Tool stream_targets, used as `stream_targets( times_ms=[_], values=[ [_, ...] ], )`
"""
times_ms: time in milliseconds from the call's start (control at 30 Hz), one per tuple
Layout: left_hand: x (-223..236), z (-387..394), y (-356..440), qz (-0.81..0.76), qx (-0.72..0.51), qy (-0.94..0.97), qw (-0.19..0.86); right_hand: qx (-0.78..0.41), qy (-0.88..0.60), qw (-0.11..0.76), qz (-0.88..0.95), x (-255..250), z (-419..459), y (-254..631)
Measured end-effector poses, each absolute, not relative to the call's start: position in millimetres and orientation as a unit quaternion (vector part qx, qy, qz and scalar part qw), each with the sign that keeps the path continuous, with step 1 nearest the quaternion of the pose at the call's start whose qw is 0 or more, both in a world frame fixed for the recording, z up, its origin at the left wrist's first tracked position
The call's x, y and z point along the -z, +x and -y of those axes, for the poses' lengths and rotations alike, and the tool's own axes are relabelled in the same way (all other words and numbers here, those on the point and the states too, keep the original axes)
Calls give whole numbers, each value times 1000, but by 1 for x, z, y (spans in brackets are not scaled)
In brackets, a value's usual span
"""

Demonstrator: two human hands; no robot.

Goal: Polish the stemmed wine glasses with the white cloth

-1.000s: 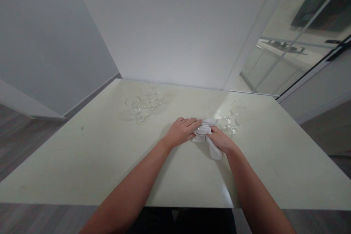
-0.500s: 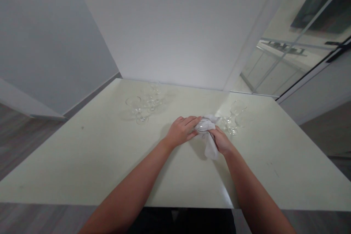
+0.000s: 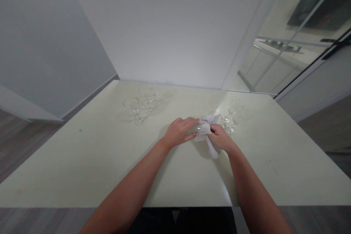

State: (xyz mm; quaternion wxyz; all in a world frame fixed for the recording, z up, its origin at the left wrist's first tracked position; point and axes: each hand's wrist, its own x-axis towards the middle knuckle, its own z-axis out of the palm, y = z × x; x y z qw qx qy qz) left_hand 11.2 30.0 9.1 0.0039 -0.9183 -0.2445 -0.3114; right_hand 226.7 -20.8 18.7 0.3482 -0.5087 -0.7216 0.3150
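My left hand (image 3: 179, 132) is wrapped round the bowl of a clear stemmed glass (image 3: 194, 128), which lies sideways above the table. My right hand (image 3: 221, 137) grips a thin white cloth (image 3: 204, 128) around the other end of that glass. Part of the cloth hangs down below my right fingers. The stem and foot are hidden by the cloth and my right hand. Close beyond my right hand stand clear stemmed glasses (image 3: 229, 128); they overlap, so their exact outlines are hard to make out.
On the left of the pale table (image 3: 82, 164) stands a stemmed glass (image 3: 140, 120), with more glasses (image 3: 150, 109) just behind it. A white wall (image 3: 175, 36) rises at the table's back edge. A glass-panelled door (image 3: 274, 62) is at the right.
My right hand has turned a little and the cloth has shifted, baring more of the glass bowl. My left hand keeps its hold. The view has moved slightly.
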Motion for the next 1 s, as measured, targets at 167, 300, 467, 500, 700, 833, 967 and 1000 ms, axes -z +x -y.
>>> stream_targets(
  times_ms=[167, 300, 467, 500, 700, 833, 967, 1000],
  values=[
    [-6, -36, 10, 297, 324, -898, -7, -224, -529, 417, 704, -20, 19, 231],
    [-1, -43, 5, 372, 394, -837, -71, -159, -570, 518, 618, -20, 15, 239],
    [-2, -46, 9, 383, 490, -767, -159, -203, -584, 453, 642, -10, 16, 217],
    [-3, -45, 10, 379, 497, -762, -170, -202, -581, 425, 664, -7, 16, 210],
    [-9, -40, 12, 380, 524, -746, -155, -192, -573, 378, 702, 10, 13, 182],
    [-19, -36, 13, 360, 553, -739, -136, -213, -560, 373, 708, 15, 8, 180],
    [-42, -26, 23, 313, 606, -713, -164, -205, -574, 358, 708, 16, 5, 178],
    [-48, -23, 28, 300, 612, -710, -179, -203, -579, 352, 707, 16, 5, 177]
  ],
)
